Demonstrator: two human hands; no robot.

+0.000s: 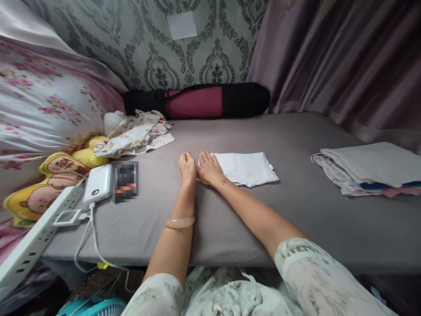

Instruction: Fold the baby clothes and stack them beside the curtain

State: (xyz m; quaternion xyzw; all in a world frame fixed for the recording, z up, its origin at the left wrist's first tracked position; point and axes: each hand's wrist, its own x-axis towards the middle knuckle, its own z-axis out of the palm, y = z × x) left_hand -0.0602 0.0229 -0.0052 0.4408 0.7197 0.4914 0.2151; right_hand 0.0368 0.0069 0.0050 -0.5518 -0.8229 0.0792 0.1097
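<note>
A folded white cloth (246, 167) lies flat on the grey bed sheet in front of me, with a small tag at its right edge. My right hand (209, 167) rests palm down on the left end of this cloth, fingers stretched out. Just to the left, my left hand (187, 167) is closed in a fist on the sheet, close beside the right hand's thumb side. Its curled fingers hide whatever may be inside. A pale bangle (180, 222) circles my left forearm.
A stack of folded cloths (371, 164) lies at the right. On the left are a crumpled printed cloth (138, 134), plush toys (61, 184), a white power bank (98, 183) and a power strip (36, 235) with cables. A black and maroon long bag (194, 102) lies along the wall.
</note>
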